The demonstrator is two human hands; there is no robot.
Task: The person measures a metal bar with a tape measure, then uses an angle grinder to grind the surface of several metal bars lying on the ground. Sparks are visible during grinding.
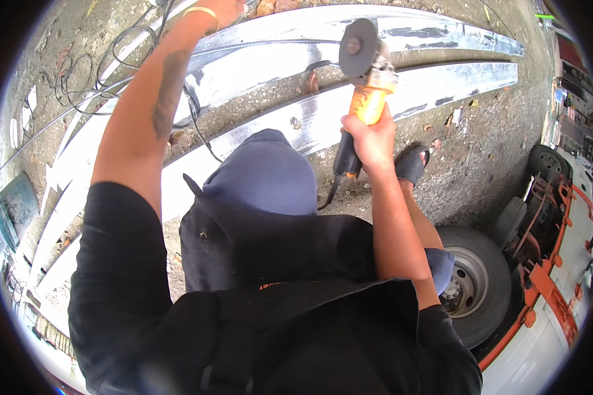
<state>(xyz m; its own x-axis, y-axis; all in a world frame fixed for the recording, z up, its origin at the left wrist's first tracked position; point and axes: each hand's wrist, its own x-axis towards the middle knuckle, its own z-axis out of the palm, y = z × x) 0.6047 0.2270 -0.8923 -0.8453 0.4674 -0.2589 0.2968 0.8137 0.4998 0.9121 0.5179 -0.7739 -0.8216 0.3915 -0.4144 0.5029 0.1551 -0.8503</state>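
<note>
My right hand [370, 139] grips the black rear handle of an orange angle grinder [367, 84]. Its grey disc [357, 47] is raised above a long silver metal beam [435, 82] lying on the rough ground. My left arm reaches up to the top edge with a gold bangle [202, 11] at the wrist. Only the base of my left hand [225, 8] shows before the frame cuts it off, above another silver beam [277, 36]; what it holds is hidden. My knee in blue trousers [263, 171] is bent below the beams.
Black cables [89, 72] coil on the ground at the upper left. More pale metal strips [59, 217] lie at the left. A vehicle wheel [471, 283] and an orange-framed vehicle [553, 263] stand at the lower right. My sandalled foot [412, 163] rests on the concrete.
</note>
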